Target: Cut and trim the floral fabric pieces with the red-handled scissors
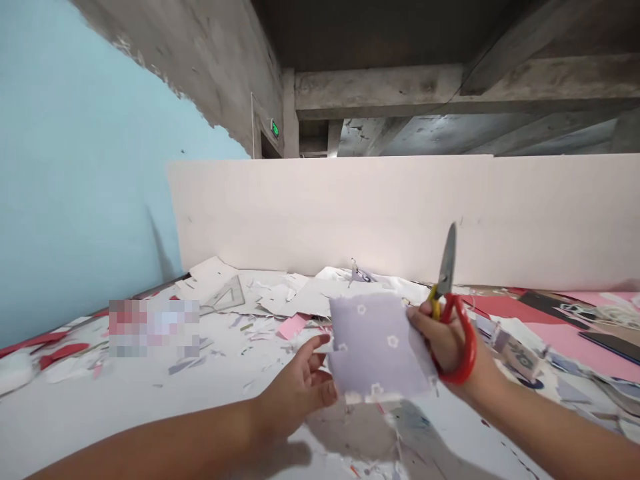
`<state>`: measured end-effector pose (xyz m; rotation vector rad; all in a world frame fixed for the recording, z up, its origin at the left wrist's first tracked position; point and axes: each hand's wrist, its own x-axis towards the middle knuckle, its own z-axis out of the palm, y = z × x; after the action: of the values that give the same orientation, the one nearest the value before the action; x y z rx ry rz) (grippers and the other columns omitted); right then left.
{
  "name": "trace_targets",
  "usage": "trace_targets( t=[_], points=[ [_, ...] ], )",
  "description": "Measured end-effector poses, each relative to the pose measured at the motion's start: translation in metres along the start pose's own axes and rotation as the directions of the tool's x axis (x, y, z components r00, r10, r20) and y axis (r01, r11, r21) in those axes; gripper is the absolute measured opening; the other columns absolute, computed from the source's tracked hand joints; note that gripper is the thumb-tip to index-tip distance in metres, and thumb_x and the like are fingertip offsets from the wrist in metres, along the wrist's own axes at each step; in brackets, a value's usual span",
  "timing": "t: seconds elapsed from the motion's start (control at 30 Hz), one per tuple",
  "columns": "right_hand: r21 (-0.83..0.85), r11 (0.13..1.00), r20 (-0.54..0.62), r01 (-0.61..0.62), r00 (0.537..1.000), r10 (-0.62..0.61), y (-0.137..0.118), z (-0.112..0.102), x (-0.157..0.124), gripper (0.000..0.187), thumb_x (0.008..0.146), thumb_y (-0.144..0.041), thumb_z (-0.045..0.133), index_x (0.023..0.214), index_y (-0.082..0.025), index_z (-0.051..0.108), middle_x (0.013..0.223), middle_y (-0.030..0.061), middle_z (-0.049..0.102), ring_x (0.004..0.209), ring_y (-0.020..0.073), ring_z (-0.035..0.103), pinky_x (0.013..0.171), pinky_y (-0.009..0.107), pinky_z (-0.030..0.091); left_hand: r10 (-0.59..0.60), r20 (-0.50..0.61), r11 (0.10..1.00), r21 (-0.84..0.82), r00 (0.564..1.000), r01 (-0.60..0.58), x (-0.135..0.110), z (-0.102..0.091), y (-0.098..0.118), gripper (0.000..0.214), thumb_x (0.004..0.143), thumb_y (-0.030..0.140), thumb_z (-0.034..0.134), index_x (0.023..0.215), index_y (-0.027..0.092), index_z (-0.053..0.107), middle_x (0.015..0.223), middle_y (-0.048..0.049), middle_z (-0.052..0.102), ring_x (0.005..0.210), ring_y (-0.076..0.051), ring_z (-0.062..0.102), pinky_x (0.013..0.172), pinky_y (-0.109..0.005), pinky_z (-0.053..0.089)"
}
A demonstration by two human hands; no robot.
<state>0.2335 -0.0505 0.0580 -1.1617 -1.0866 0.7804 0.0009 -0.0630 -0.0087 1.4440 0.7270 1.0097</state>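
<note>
A lavender square sheet (375, 347) with white flower outlines is held up above the white table; I cannot tell whether it is cloth or paper. My right hand (443, 337) pinches its right edge between thumb and fingers. The same hand carries scissors (449, 260) with red and yellow handles, their blades together and pointing up. By the sheet's left edge is my left hand (307, 380), its fingers curved and apart, with no clear grip on the sheet.
Paper scraps litter the white tabletop (200, 407). A clear set square (227, 293) lies at the back left. Red and pink sheets (560, 340), white cord (617, 315) and a dark flat object (613, 345) are on the right. A pale partition (325, 213) stands behind.
</note>
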Motion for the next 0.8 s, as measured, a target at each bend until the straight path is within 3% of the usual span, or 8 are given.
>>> trace_targets(
  t=[0.07,0.13,0.2,0.3,0.43,0.6,0.8],
  points=[
    [0.071,0.987,0.108,-0.146,0.985,0.138,0.02,0.013,-0.008,0.026,0.065,-0.039,0.063,0.067,-0.022,0.044,0.044,-0.0074,0.041,0.039,0.0094,0.038,0.037,0.022,0.027,-0.065,-0.057,0.998,-0.004,0.996,0.065,0.001,0.003,0.005,0.056,0.065,0.048,0.064,0.108,0.016,0.048,0.082,-0.0048,0.055,0.065,-0.012,0.048,0.061,-0.026,0.037],
    [0.098,0.964,0.216,-0.248,0.951,0.223,0.032,0.019,-0.015,0.029,0.068,-0.046,0.06,0.065,-0.021,0.045,0.046,-0.0063,0.044,0.042,0.0098,0.042,0.04,0.021,0.03,-0.075,-0.137,0.996,0.028,0.988,0.079,0.001,0.005,0.011,0.039,0.067,0.043,0.064,0.091,0.014,0.054,0.071,-0.0016,0.054,0.059,-0.009,0.044,0.057,-0.023,0.034],
    [0.141,0.933,0.237,-0.33,0.927,0.292,0.038,0.02,-0.019,0.033,0.07,-0.051,0.056,0.064,-0.021,0.045,0.048,-0.0061,0.045,0.044,0.0098,0.043,0.042,0.021,0.033,-0.045,-0.214,0.997,0.052,0.976,0.057,0.003,0.005,0.014,0.032,0.069,0.04,0.063,0.086,0.014,0.055,0.067,0.0006,0.052,0.056,-0.008,0.041,0.055,-0.022,0.032],
    [0.127,0.927,0.245,-0.353,0.917,0.315,0.041,0.016,-0.022,0.036,0.067,-0.051,0.06,0.062,-0.02,0.041,0.047,-0.0078,0.041,0.042,0.0073,0.039,0.042,0.02,0.033,-0.002,-0.255,0.997,0.076,0.967,0.022,0.008,0.001,0.012,0.033,0.068,0.043,0.063,0.085,0.015,0.056,0.066,0.0017,0.052,0.053,-0.007,0.038,0.052,-0.021,0.03],
    [0.106,0.941,0.329,-0.321,0.905,0.271,0.048,0.012,-0.021,0.035,0.057,-0.031,0.073,0.068,-0.022,0.041,0.049,-0.0103,0.041,0.042,0.0064,0.038,0.041,0.019,0.03,-0.004,-0.268,0.994,0.102,0.963,0.032,0.012,-0.003,0.007,0.037,0.066,0.049,0.062,0.08,0.016,0.056,0.062,0.0029,0.049,0.052,-0.007,0.039,0.051,-0.022,0.032],
    [0.12,0.924,0.251,-0.364,0.911,0.326,0.053,0.013,-0.019,0.034,0.058,-0.03,0.07,0.07,-0.023,0.04,0.046,-0.0105,0.043,0.04,0.008,0.04,0.04,0.019,0.029,-0.012,-0.333,0.99,0.126,0.943,0.057,0.01,-0.001,0.011,0.023,0.07,0.038,0.059,0.072,0.017,0.051,0.058,0.0048,0.045,0.052,-0.007,0.039,0.053,-0.021,0.031],
    [0.102,0.942,0.149,-0.321,0.941,0.304,0.051,0.012,-0.015,0.031,0.059,-0.032,0.067,0.071,-0.024,0.039,0.043,-0.0112,0.041,0.038,0.0085,0.036,0.038,0.02,0.027,0.017,-0.393,0.986,0.161,0.919,0.05,0.014,-0.01,0.011,0.015,0.074,0.032,0.053,0.071,0.019,0.048,0.056,0.0053,0.041,0.049,-0.007,0.035,0.049,-0.02,0.028]
  ],
)
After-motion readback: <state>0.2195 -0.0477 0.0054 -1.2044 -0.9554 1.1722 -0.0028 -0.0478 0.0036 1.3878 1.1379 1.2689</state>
